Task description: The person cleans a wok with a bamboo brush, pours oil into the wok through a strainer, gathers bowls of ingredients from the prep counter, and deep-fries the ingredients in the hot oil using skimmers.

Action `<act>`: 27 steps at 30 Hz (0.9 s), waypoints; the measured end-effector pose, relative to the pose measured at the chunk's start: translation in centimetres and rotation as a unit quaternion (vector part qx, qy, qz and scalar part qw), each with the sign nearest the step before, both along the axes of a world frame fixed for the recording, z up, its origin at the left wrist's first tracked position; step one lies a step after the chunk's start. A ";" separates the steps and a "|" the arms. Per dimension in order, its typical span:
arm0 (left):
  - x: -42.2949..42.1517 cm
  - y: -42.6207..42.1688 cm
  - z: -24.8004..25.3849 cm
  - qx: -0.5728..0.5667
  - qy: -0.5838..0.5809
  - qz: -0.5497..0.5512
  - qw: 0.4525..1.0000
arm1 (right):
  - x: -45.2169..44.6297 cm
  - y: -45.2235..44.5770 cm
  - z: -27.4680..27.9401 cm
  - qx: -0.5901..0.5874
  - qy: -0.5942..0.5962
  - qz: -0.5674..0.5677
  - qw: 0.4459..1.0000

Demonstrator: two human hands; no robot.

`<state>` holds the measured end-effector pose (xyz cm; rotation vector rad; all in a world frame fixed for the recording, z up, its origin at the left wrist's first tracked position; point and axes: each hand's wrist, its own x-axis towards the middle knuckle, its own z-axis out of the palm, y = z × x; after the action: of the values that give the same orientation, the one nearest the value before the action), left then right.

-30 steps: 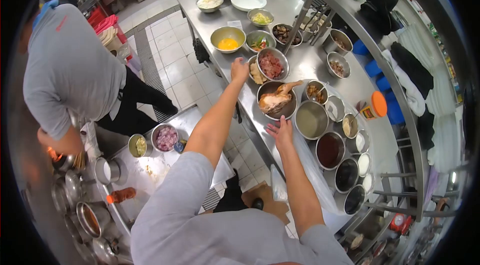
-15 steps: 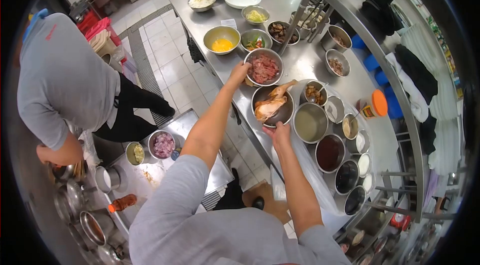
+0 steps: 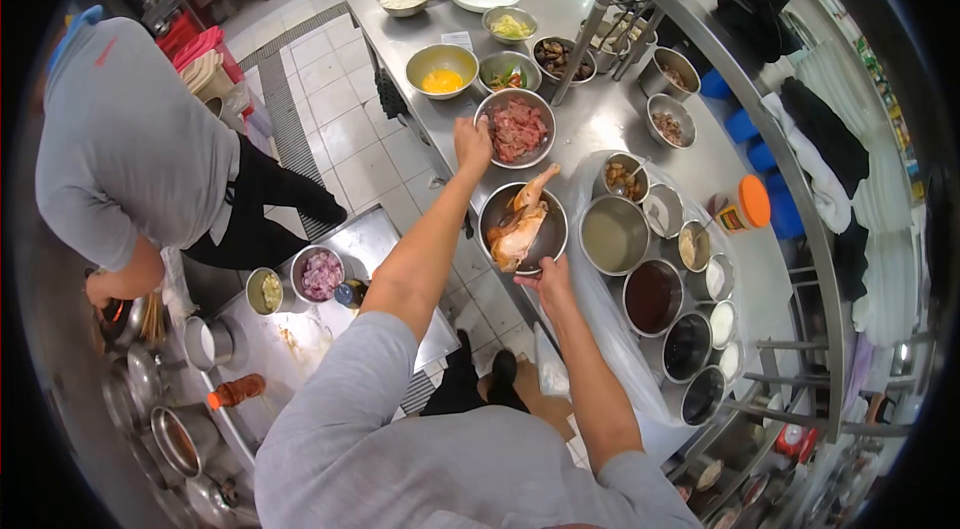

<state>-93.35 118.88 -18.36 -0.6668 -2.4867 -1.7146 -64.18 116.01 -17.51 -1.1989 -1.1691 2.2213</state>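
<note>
Egg bowl (image 3: 440, 57): we took it as our landmark, on the steel table (image 3: 615, 114).
Left hand (image 3: 473, 145): we saw it clasping the rim of the meat bowl (image 3: 526, 162); a second earlier it had reached out with nothing in its grasp.
Right hand (image 3: 551, 289): we found it grasping the near side of the chicken bowl (image 3: 549, 239); earlier its fingers had been spread and loose. How far they went underneath was hidden.
Meat bowl: just to the right of the egg bowl and nearer to us; it had shifted slightly toward that landmark.
Chicken bowl: farther our way from the egg bowl, past the meat bowl, with the chicken (image 3: 517, 239) inside. It had come toward the table edge, opening a small gap from the pan of pale liquid (image 3: 611, 206). We could not tell whether it was lifted.
Meaning for the hands: we judged both occupied, handling two bowls at once.
</note>
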 end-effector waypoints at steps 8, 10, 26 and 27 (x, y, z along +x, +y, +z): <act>1.2 -1.0 3.8 0.105 -0.194 0.018 0.975 | 3.3 0.2 0.0 0.014 0.036 0.047 0.998; 1.7 -3.3 7.0 0.243 -0.245 -0.003 0.939 | 3.6 0.4 -0.3 0.066 0.069 0.069 0.993; 25.4 -61.1 5.5 0.082 -0.214 0.437 0.870 | 3.4 -15.1 3.1 -0.019 0.015 0.557 0.830; 26.2 -63.6 2.0 0.080 -0.236 0.449 0.858 | 2.9 -17.6 2.8 -0.025 0.004 0.571 0.820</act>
<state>-67.20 55.30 -16.41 0.9144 -2.2128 -1.7166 -61.30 98.42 -14.70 -0.4474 -2.2277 3.0135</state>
